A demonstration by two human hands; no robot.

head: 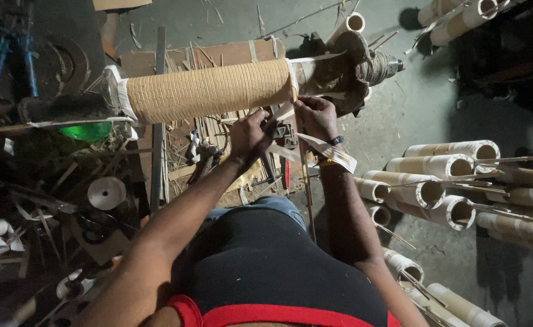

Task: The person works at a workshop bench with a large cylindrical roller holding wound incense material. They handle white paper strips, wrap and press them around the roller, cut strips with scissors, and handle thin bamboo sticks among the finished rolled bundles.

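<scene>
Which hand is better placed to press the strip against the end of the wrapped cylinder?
Probably the right hand: it sits directly under the cane-wrapped cylinder at its wound end, at the thin strip. The left hand is lower, beside a dark tool.

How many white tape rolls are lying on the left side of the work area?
1 clearly: a white tape roll lies flat left of the person's left arm, below the woven cylinder. Pale shapes further left and lower in the dark clutter may be more; too dim to tell.
</scene>
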